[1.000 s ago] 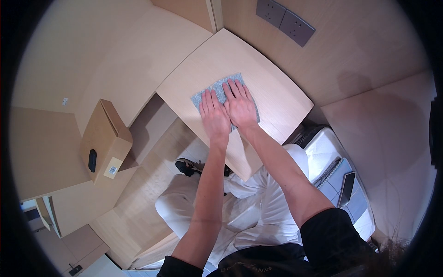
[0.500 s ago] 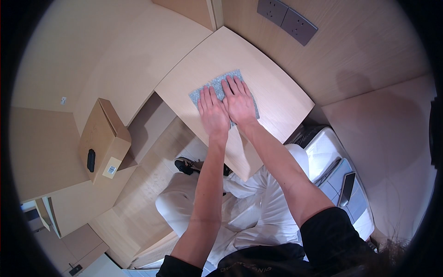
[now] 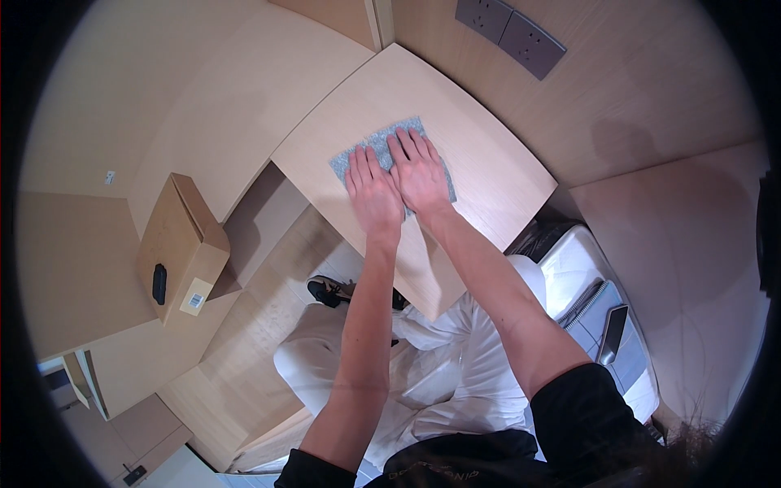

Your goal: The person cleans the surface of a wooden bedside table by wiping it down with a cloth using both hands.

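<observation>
A grey cloth [image 3: 389,143], flat and roughly square, lies on the light wooden tabletop [image 3: 480,154]. My left hand [image 3: 374,195] presses flat on its left half, fingers stretched toward the far edge. Beside it, my right hand [image 3: 421,175] rests flat on the right half with the fingers slightly spread. The inner edges of the two hands touch or nearly touch. Palms and fingers hide much of the cloth's middle, and its corners show around them.
A cardboard box [image 3: 183,252] with a black handle stands at the left. On the right, a phone [image 3: 613,333] lies on a spiral notebook [image 3: 582,313] over a white surface. Dark wall sockets [image 3: 512,37] sit above the table. My crossed legs [image 3: 455,366] are below its near corner.
Both hands and the cloth beneath them have slid a little farther away across the tabletop. The hands keep the same flat pose.
</observation>
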The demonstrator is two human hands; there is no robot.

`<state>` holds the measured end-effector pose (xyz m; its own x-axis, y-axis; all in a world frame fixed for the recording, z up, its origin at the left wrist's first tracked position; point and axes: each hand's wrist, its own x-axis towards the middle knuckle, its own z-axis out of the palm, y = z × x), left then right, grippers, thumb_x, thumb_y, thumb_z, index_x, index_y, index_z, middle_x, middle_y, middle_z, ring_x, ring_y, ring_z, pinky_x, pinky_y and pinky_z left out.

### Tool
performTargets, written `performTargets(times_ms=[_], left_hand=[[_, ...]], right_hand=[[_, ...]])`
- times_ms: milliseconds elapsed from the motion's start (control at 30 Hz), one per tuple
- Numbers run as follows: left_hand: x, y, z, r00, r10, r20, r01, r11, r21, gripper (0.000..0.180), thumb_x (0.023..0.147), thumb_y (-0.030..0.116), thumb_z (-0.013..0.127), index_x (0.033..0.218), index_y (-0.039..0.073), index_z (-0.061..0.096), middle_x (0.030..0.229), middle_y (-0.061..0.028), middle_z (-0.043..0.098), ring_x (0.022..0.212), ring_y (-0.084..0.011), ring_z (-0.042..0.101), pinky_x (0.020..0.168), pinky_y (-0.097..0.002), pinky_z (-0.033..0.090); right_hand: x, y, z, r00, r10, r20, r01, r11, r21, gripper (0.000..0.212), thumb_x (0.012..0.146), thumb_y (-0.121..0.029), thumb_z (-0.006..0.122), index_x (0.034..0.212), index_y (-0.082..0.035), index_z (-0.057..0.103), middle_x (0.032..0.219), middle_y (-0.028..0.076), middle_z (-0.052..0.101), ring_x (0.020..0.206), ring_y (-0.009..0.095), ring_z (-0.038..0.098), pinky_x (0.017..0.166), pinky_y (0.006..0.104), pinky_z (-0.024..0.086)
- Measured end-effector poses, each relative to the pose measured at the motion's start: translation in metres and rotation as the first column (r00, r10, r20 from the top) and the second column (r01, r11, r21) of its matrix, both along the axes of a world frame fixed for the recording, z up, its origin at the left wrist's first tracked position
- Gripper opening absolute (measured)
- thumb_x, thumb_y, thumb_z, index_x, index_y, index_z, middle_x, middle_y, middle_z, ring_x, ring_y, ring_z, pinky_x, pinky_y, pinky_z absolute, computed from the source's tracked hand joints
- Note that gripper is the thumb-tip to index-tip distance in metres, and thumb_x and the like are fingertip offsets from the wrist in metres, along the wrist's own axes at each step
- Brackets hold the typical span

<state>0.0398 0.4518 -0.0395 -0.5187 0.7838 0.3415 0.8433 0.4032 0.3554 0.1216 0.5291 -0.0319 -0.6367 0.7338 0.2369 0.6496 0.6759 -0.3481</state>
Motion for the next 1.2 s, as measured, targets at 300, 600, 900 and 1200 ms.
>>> performTargets(times_ms=[300, 600, 900, 1200], left_hand=[[-0.005, 0.007, -0.001, 1.000, 0.004, 0.001, -0.004, 1.000, 0.026, 0.050, 0.108, 0.016, 0.048, 0.153, -0.004, 0.050, 0.162, -0.0237, 0.048, 0.154, -0.0385, 0.040, 0.128, -0.0512, 0.028], [-0.009, 0.016, -0.002, 1.000, 0.020, 0.000, -0.020, 1.000, 0.008, 0.051, 0.108, 0.018, 0.049, 0.154, -0.004, 0.050, 0.162, -0.0240, 0.047, 0.154, -0.0386, 0.040, 0.129, -0.0508, 0.027], [-0.013, 0.024, 0.000, 0.999, 0.037, 0.004, -0.038, 0.999, 0.020, 0.052, 0.108, 0.023, 0.053, 0.153, -0.004, 0.051, 0.161, -0.0242, 0.049, 0.154, -0.0390, 0.041, 0.128, -0.0512, 0.028], [-0.018, 0.029, -0.002, 0.998, 0.047, -0.029, -0.047, 0.999, 0.009, 0.058, 0.107, 0.031, 0.054, 0.152, -0.004, 0.051, 0.161, -0.0228, 0.050, 0.154, -0.0368, 0.041, 0.129, -0.0499, 0.028]], right_hand=[[-0.006, 0.007, -0.001, 1.000, 0.001, 0.012, -0.002, 1.000, 0.025, 0.056, 0.101, -0.027, 0.058, 0.153, -0.006, 0.056, 0.163, 0.014, 0.051, 0.155, 0.032, 0.041, 0.131, 0.0482, 0.028], [-0.012, 0.015, -0.005, 0.998, -0.008, -0.058, 0.012, 0.997, 0.071, 0.052, 0.099, -0.021, 0.057, 0.148, -0.005, 0.060, 0.158, 0.015, 0.056, 0.150, 0.033, 0.047, 0.128, 0.0484, 0.033], [-0.020, 0.022, -0.002, 0.997, -0.020, -0.070, 0.025, 0.997, 0.069, 0.050, 0.099, -0.020, 0.057, 0.146, -0.005, 0.062, 0.156, 0.015, 0.058, 0.149, 0.033, 0.048, 0.128, 0.0481, 0.034], [-0.024, 0.026, -0.002, 0.996, -0.021, -0.084, 0.026, 0.998, 0.060, 0.049, 0.098, -0.019, 0.060, 0.145, -0.005, 0.063, 0.155, 0.015, 0.059, 0.148, 0.033, 0.049, 0.127, 0.0480, 0.034]])
